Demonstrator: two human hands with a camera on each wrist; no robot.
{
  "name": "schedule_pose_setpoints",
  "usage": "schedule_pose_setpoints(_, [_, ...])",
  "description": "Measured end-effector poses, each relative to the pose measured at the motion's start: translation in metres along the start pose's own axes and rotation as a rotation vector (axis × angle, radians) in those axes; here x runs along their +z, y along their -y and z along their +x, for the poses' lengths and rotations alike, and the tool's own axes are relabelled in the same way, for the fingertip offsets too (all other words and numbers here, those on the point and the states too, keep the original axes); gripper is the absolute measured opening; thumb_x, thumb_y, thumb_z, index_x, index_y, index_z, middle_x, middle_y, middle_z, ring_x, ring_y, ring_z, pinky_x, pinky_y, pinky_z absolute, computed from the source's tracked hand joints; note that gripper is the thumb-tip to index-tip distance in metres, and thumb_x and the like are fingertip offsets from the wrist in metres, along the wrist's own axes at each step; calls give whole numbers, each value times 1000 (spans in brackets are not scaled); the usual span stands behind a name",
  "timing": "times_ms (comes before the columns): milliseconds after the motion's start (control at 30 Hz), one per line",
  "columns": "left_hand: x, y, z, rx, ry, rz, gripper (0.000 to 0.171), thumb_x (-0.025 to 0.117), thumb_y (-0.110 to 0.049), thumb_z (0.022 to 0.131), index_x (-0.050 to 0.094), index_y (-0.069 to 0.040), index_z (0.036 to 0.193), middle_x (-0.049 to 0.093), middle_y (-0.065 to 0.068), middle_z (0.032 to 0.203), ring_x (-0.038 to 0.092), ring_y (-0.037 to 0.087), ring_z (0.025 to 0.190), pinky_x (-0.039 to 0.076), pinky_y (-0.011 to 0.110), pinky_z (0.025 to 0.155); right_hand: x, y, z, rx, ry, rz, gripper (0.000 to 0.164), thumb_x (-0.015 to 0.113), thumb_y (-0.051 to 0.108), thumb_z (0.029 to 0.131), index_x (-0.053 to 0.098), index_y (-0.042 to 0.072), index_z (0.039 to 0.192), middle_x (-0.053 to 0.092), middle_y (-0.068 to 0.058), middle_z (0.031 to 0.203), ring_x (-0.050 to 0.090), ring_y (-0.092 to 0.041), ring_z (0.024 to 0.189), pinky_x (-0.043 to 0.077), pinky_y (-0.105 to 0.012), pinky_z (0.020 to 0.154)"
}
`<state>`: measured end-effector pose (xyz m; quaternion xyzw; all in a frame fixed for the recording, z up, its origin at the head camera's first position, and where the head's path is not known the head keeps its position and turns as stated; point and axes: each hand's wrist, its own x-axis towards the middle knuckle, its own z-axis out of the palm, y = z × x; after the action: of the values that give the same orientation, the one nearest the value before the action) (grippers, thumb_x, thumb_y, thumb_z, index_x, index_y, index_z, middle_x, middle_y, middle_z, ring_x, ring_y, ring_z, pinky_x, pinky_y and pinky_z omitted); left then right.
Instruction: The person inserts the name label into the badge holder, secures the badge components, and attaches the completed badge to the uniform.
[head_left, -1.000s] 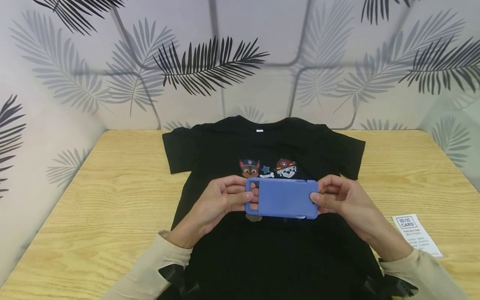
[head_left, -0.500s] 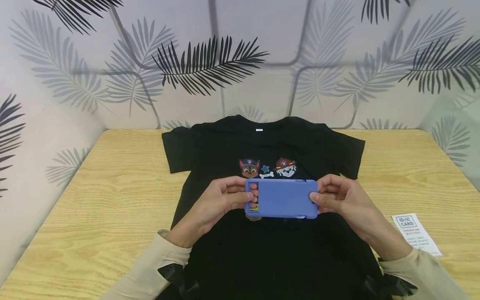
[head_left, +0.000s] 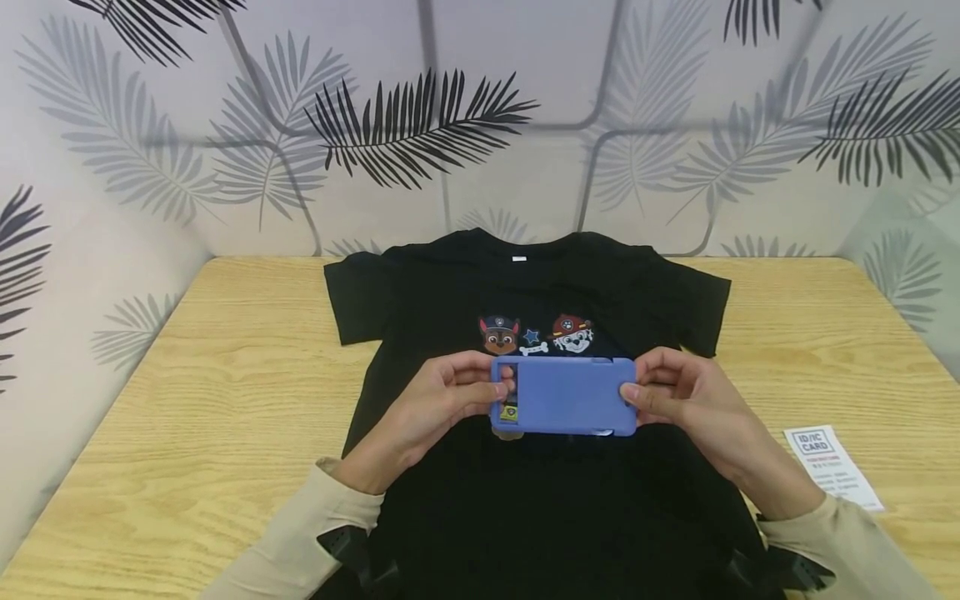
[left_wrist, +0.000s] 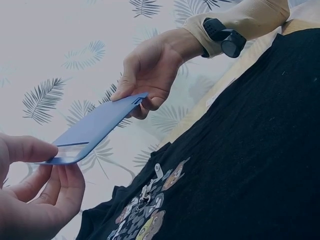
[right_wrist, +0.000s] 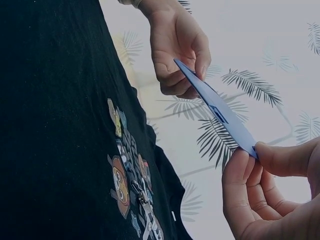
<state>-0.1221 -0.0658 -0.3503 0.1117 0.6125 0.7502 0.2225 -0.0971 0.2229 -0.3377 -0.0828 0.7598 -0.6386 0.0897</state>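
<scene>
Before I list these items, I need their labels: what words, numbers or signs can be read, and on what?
"ID/IC CARD": boxed at the top of the white slip.
Smaller lines below, one red: too small to read.
Paw-print sign: on the red hat printed on the black T-shirt.
Emblems on blue cap, yellow patch: too blurred.
Neck tag: too small to read.
Blue case: no text visible.

Two hands; one holder, shirt, seemingly card

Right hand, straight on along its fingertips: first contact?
The right hand already pinches one end of the blue case; past that, the left hand on the other end looks first in line. The black T-shirt lies below, probably clear, though height is hard to judge.
</scene>
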Motion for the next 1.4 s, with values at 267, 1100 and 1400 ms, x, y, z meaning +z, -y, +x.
schedule_pose_setpoints(267, [-1, 2, 0, -41, 17, -3, 26, 59, 0, 91, 55, 10, 115, 64, 17, 108, 60, 22, 94, 52, 31, 83, 1, 0, 0, 17, 1, -16, 11, 65, 7, 92, 58, 2, 98, 64, -1, 87, 67, -17, 73, 57, -31, 71])
schedule_pose_setpoints(1100, [-1, -3, 1, -74, 18, -58, 28, 59, 2, 92, 52, 9, 118, 59, 16, 107, 58, 25, 95, 51, 31, 84, 1, 0, 0, 12, -9, -21, 11, 65, 6, 91, 58, 2, 98, 63, -2, 87, 67, -17, 73, 57, -31, 71])
schedule_pose_setpoints(1400, [-1, -1, 2, -74, -6, -53, 31, 59, 2, 91, 49, 13, 118, 60, 12, 102, 59, 23, 92, 51, 31, 82, 1, 1, 0, 13, -7, -7, 10, 65, 6, 91, 57, 2, 98, 63, -3, 87, 67, -17, 72, 57, -31, 71])
